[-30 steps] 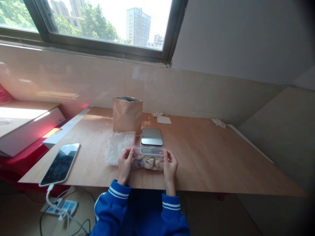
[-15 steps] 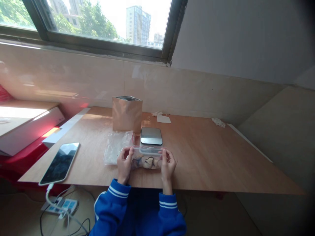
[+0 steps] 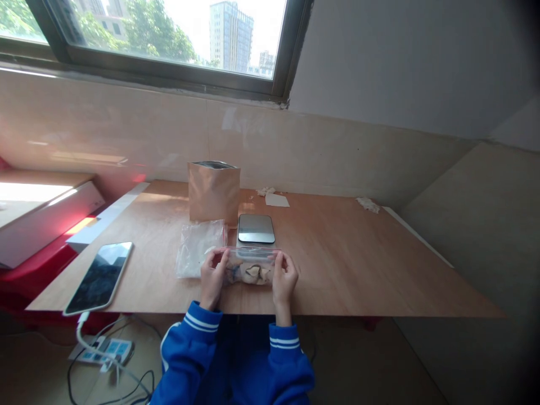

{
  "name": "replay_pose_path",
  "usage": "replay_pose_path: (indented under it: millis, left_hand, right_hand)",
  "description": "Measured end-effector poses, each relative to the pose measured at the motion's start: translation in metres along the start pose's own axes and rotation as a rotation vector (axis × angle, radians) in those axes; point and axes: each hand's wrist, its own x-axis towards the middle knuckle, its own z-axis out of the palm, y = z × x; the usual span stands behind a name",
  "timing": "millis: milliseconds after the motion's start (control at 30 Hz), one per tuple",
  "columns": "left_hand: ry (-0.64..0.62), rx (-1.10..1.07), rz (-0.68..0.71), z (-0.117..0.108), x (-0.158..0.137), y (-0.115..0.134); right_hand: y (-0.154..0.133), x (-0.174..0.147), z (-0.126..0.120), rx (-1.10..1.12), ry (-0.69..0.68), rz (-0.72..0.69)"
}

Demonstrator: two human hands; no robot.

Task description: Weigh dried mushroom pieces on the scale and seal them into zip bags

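A clear plastic zip bag point(image 3: 253, 272) with pale, dark-edged dried pieces inside is stretched between my two hands, near the front edge of the table. My left hand point(image 3: 213, 277) pinches its upper left corner, thumb against fingers. At the upper right corner, my right hand point(image 3: 284, 278) grips the bag the same way. Just behind the bag lies a small scale point(image 3: 256, 229) with a shiny metal top. Left of the scale, flat clear plastic bags point(image 3: 197, 247) rest on the wood, partly behind my left hand. Behind them stands a brown foil-lined pouch point(image 3: 214, 191), its top gaping.
A phone point(image 3: 99, 278) with a charging cable lies at the table's left front. White paper point(image 3: 277, 200) and crumpled tissue point(image 3: 368, 205) lie toward the back of the wooden table point(image 3: 358, 270). A power strip point(image 3: 107, 350) and cables are on the floor at left.
The view has shifted slightly, so everything sits a little higher and further left. Both hands keep their pinch on the zip bag; its position over the table is nearly the same.
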Motion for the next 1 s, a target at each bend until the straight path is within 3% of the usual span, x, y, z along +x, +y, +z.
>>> replay_pose_path:
  millis: [333, 600, 1000]
  left_hand:
    - [0.0, 0.032, 0.003, 0.0, 0.0, -0.003]
    - [0.019, -0.026, -0.046, -0.002, 0.001, -0.004]
    - [0.055, 0.005, -0.058, -0.003, 0.0, 0.007]
  right_hand:
    - [0.002, 0.001, 0.003, 0.032, 0.046, 0.018]
    - [0.004, 0.005, -0.001, 0.113, -0.12, 0.09]
    - [-0.003, 0.003, -0.012, 0.062, -0.121, 0.031]
